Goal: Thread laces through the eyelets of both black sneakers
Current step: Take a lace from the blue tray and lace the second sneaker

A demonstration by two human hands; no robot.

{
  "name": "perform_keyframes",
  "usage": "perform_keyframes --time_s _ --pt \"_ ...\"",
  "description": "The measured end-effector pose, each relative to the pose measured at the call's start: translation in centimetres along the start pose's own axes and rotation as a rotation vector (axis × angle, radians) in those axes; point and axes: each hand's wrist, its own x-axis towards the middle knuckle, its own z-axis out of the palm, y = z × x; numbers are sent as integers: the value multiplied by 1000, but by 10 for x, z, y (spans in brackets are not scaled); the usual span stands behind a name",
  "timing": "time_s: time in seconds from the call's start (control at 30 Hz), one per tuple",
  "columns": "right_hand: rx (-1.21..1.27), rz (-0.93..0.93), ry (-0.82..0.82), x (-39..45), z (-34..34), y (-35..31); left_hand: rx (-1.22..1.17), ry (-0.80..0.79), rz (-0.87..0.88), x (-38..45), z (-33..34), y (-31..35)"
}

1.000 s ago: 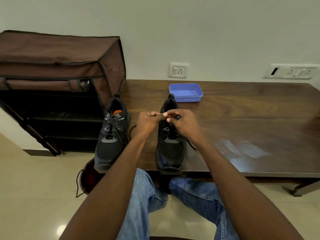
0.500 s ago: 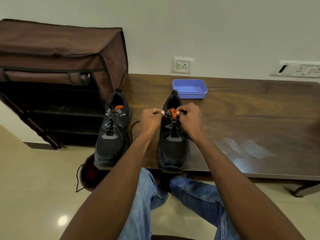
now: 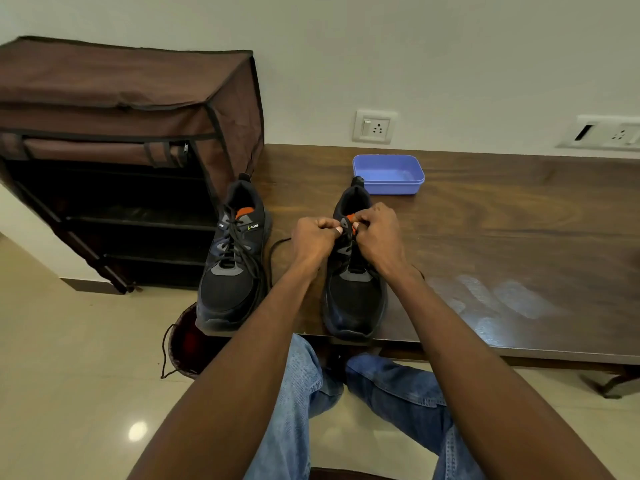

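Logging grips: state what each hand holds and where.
Both the left hand and right hand pinch the right sneaker at its top eyelets, by the tongue; lace hidden under fingers.

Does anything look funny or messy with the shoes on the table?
A little. Both sneakers' toes poke past the table edge. The left sneaker has loose lace ends trailing beside it. The right sneaker is being laced at the top by the left hand and right hand.

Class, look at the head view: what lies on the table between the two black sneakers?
A loose black lace curves over the table between the left sneaker and the right sneaker; the left forearm crosses the nearer part.
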Motion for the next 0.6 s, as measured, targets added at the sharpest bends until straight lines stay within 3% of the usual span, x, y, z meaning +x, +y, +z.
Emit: perform_keyframes --time_s 0.23,0.37,0.6 --pt "-14 25 -35 2 3 -2 -68 -27 11 -7 2 2" --pt "115 36 -131 4 -8 3 -65 -39 11 -9 1 2" --pt "312 153 -41 -1 -3 -2 -22 -55 61 -10 -3 4"
